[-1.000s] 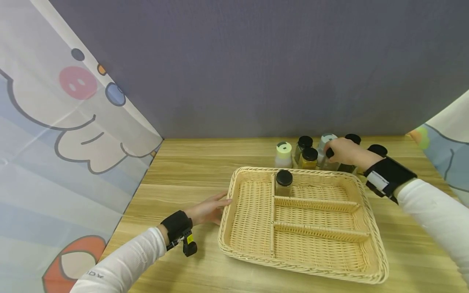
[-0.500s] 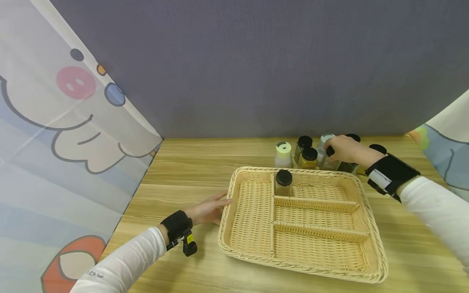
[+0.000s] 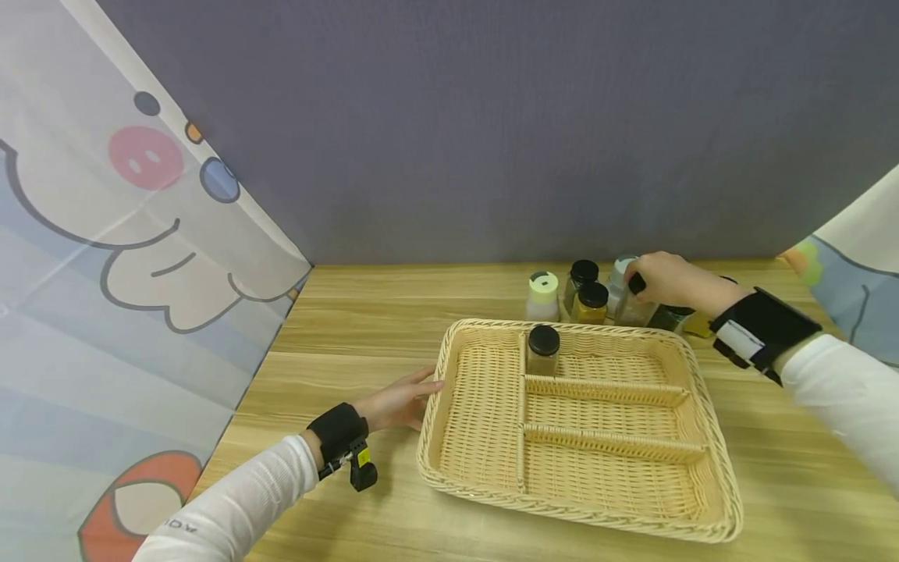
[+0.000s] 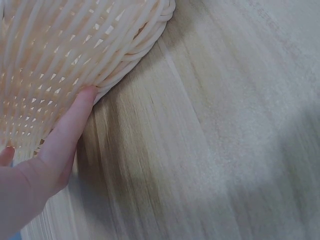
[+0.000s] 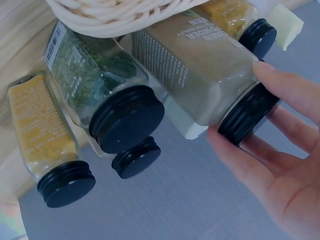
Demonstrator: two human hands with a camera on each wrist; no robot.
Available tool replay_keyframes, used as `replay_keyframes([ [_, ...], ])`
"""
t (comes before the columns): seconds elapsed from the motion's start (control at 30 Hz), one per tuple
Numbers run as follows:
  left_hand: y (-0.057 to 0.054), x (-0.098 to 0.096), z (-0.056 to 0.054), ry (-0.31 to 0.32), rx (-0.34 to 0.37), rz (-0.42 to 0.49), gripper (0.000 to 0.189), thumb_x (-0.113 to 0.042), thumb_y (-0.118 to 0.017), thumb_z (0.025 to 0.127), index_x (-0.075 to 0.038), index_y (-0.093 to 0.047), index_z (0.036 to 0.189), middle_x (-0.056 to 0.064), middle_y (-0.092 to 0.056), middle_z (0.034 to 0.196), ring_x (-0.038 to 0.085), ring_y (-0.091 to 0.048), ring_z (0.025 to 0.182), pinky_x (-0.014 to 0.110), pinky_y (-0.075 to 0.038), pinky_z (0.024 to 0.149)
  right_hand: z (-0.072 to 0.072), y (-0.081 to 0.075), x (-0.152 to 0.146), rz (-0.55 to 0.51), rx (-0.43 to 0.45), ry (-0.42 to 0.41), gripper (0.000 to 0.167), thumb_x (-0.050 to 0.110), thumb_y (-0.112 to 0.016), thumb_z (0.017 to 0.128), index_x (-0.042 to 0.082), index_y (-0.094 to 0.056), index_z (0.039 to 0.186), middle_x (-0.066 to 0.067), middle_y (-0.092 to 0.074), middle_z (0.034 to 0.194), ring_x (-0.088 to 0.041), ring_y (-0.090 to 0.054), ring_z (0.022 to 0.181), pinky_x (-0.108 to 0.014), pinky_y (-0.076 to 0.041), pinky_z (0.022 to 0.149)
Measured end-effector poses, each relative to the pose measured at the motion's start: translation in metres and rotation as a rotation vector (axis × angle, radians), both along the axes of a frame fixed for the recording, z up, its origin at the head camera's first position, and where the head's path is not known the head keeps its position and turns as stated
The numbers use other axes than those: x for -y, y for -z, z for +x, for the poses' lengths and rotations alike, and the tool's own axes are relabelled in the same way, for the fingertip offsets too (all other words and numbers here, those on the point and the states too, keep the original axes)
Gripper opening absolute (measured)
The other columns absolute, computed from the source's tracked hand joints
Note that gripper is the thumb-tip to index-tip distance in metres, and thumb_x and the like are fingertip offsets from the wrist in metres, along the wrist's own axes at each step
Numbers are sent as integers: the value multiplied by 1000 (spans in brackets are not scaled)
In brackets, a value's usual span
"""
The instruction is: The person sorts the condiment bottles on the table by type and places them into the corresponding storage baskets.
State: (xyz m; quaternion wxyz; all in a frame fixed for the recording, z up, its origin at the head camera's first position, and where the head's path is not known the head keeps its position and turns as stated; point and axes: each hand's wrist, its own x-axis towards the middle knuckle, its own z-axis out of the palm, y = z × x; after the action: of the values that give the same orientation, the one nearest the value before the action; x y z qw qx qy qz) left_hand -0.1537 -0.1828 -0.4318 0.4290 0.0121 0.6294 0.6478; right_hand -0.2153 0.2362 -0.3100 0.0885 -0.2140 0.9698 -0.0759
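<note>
My right hand (image 3: 667, 281) is at the back right, gripping the black lid of a square glass spice jar (image 5: 200, 70). The jar's label reads cumin powder, and its contents are greyish brown. In the right wrist view, thumb and fingers wrap the lid, with the jar close beside the basket rim. My left hand (image 3: 396, 404) touches the left outer side of a divided wicker basket (image 3: 485, 421). One finger lies extended along the woven wall in the left wrist view. Inside the basket, a black-lidded jar (image 3: 544, 355) stands upright in the back compartment.
Behind the basket stand a shaker with a pale yellow-green lid (image 3: 543, 293), a jar of orange-yellow spice (image 3: 591, 306), a dark-lidded jar (image 3: 582, 277) and a pale-lidded bottle (image 3: 620, 277). A green herb jar (image 5: 92, 75) and a yellow powder jar (image 5: 42, 120) stand farther right. A grey partition rises behind.
My right hand has moved slightly up and to the right, bringing the cumin jar with it. My left hand and the basket have stayed in place.
</note>
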Motion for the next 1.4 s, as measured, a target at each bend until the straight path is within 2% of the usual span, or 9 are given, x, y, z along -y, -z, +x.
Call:
replay_keyframes([
  [0.13,-1,1,0,10,-1,2,64,-30,-45,93,-15,-7,142,24,-29,137,41,-35,119,56,-42,82,0,-4,1,-9,-6,2,31,0,-67,71,-10,-59,99,-27,-58,96,-39,-54,86,-39,-42,60],
  [0.6,-1,1,-2,3,-3,1,62,-29,-43,93,-16,-9,142,24,-29,137,41,-34,121,57,-42,82,-4,-18,2,5,9,5,33,2,-69,71,-10,-59,101,-29,-56,101,-44,-51,93,-48,-45,71],
  [1.17,-1,2,-1,1,-7,-3,63,-30,-45,93,-15,-10,142,24,-33,135,40,-39,117,55,-43,81,-6,-28,5,14,12,10,34,2,-69,71,-9,-58,102,-25,-57,99,-35,-54,85,-39,-45,61],
  [1.4,-1,3,-1,1,-7,-3,63,-29,-45,93,-15,-9,142,24,-33,135,40,-39,117,56,-43,81,-5,-35,9,18,17,12,33,3,-69,72,-7,-59,102,-26,-56,102,-37,-53,89,-40,-45,64],
])
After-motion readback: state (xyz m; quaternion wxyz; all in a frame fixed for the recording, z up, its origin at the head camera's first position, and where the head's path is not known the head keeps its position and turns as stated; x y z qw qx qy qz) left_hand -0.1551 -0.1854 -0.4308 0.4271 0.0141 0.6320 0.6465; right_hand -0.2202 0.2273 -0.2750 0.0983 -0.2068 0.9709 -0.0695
